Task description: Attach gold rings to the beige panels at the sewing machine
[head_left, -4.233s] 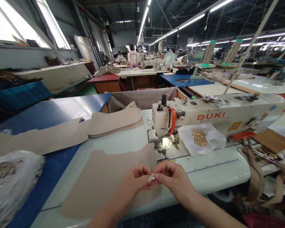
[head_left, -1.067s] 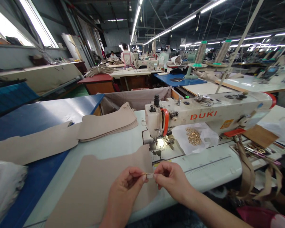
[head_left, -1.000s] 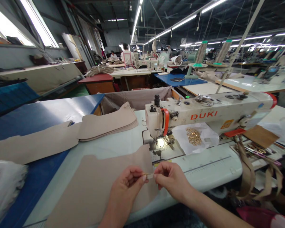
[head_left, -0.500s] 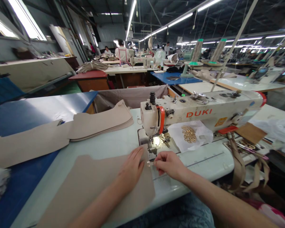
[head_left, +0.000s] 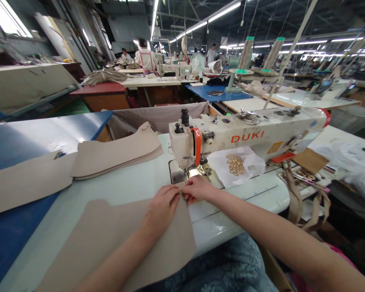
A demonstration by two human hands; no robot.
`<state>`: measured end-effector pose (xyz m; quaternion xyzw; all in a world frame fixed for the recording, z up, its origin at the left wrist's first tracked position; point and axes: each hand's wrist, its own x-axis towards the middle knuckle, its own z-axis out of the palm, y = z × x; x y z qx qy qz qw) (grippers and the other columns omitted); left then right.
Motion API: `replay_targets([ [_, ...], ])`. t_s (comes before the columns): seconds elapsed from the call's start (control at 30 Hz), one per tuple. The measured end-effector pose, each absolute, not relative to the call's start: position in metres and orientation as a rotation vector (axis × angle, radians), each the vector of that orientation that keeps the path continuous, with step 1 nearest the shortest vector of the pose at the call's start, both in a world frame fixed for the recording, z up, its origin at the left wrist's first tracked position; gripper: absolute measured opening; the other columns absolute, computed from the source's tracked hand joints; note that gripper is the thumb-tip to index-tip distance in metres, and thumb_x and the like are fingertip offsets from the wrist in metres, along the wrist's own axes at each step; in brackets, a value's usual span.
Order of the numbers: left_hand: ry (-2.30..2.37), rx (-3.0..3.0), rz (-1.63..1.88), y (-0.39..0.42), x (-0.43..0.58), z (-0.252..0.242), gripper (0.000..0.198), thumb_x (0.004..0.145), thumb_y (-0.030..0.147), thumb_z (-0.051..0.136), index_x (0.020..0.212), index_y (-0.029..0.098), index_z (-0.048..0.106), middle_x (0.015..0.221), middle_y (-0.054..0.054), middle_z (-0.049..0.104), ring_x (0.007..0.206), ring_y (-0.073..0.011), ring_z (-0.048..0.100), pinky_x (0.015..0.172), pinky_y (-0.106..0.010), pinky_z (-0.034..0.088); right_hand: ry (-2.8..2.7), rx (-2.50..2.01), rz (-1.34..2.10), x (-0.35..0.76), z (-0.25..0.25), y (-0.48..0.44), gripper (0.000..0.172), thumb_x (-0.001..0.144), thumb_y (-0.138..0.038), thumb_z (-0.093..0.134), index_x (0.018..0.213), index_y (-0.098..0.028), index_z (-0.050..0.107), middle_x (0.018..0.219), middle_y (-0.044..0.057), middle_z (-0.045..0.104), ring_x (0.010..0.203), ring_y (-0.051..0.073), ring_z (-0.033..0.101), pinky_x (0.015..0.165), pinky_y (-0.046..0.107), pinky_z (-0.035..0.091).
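Note:
A large beige cut panel lies on the pale sewing table in front of me. My left hand rests on the panel's far right corner, fingers bent down onto it. My right hand is pinched closed beside it, fingertips meeting the left hand's just before the needle of the white DUKI sewing machine. What the pinch holds is hidden by the fingers.
A stack of beige panels lies left of the machine, partly over a blue table. Gold metal rings sit on white paper under the machine arm. Beige straps hang at the right. Other people sit at machines far behind.
Both hands have moved forward from near the table's front edge to the panel's corner at the needle. The left hand went from pinching a small metal piece to pressing on the panel.

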<state>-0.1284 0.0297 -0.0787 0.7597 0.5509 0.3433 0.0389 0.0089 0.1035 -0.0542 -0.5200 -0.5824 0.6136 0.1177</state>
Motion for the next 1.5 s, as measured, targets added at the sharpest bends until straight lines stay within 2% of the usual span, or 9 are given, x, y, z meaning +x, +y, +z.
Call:
replay_targets([
  [0.13,1.593,2.635,1.118,0.039,-0.126,-0.08,0.023,0.088,0.013,0.042,0.075,0.017,0.061,0.076,-0.006,0.066,0.076,-0.0192,0.06,0.073,-0.033,0.053,-1.754,-1.537,1.809,0.01,-0.048,0.105,0.027,0.071,-0.005,0.057,0.046,-0.015,0.052,0.04,-0.005,0.055,0.033,0.007,0.053,0.036,0.014,0.044],
  [0.53,1.603,2.751,1.005,0.043,-0.125,-0.079,0.021,0.087,0.012,0.042,0.074,0.017,0.058,0.074,-0.005,0.066,0.071,-0.0182,0.06,0.07,-0.032,0.052,-2.107,-1.504,1.58,0.014,-0.047,0.111,0.027,0.074,-0.008,0.054,0.048,-0.015,0.054,0.043,-0.003,0.057,0.04,0.01,0.057,0.045,0.017,0.048],
  [0.67,1.59,2.718,1.001,0.044,-0.126,-0.079,0.017,0.085,0.012,0.046,0.076,0.017,0.058,0.076,-0.005,0.067,0.072,-0.0186,0.06,0.07,-0.032,0.052,-2.218,-1.413,1.258,0.034,-0.047,0.094,0.014,0.077,-0.009,0.055,0.07,-0.016,0.063,0.067,0.0,0.066,0.067,0.014,0.063,0.067,0.024,0.049],
  [0.73,1.584,2.714,1.009,0.044,-0.127,-0.08,0.015,0.085,0.011,0.047,0.077,0.017,0.058,0.077,-0.005,0.067,0.073,-0.0188,0.06,0.07,-0.032,0.053,-2.349,-1.278,1.03,0.05,-0.048,0.08,0.012,0.079,-0.008,0.056,0.079,-0.017,0.065,0.083,0.003,0.067,0.083,0.017,0.061,0.077,0.028,0.046],
  [0.87,1.561,2.726,1.046,0.044,-0.127,-0.081,0.015,0.085,0.01,0.047,0.076,0.017,0.058,0.076,-0.005,0.067,0.073,-0.0187,0.06,0.071,-0.032,0.052,-2.859,-0.511,0.256,0.082,-0.053,0.053,0.012,0.089,-0.015,0.053,0.087,-0.014,0.065,0.087,0.007,0.064,0.088,0.019,0.054,0.079,0.031,0.045],
  [0.97,1.554,2.732,1.088,0.045,-0.126,-0.081,0.015,0.085,0.01,0.047,0.077,0.017,0.058,0.076,-0.005,0.067,0.073,-0.0184,0.06,0.071,-0.032,0.052,-2.927,-0.252,0.046,0.093,-0.054,0.046,0.016,0.092,-0.018,0.049,0.103,-0.014,0.06,0.098,0.008,0.062,0.094,0.02,0.051,0.084,0.033,0.043],
  [1.03,1.557,2.733,1.094,0.045,-0.126,-0.081,0.016,0.085,0.01,0.047,0.077,0.017,0.058,0.076,-0.005,0.067,0.073,-0.0184,0.06,0.072,-0.032,0.052,-2.926,-0.212,-0.024,0.092,-0.056,0.047,0.018,0.093,-0.018,0.047,0.108,-0.014,0.058,0.102,0.007,0.06,0.095,0.02,0.051,0.085,0.034,0.043],
  [1.23,1.549,2.726,1.047,0.044,-0.128,-0.081,0.016,0.086,0.011,0.046,0.078,0.017,0.059,0.077,-0.004,0.067,0.074,-0.0181,0.06,0.074,-0.033,0.052,-2.735,-0.432,-0.068,0.066,-0.067,0.053,0.016,0.094,-0.022,0.047,0.083,-0.016,0.058,0.087,0.005,0.06,0.089,0.019,0.051,0.086,0.033,0.042],
  [1.5,1.514,2.767,1.003,0.045,-0.128,-0.079,0.02,0.088,0.012,0.044,0.076,0.018,0.059,0.075,-0.004,0.067,0.072,-0.0174,0.059,0.072,-0.032,0.052,-2.732,-0.436,-0.014,0.056,-0.078,0.053,0.011,0.092,-0.017,0.05,0.09,-0.013,0.06,0.101,0.009,0.063,0.095,0.02,0.053,0.089,0.034,0.043],
])
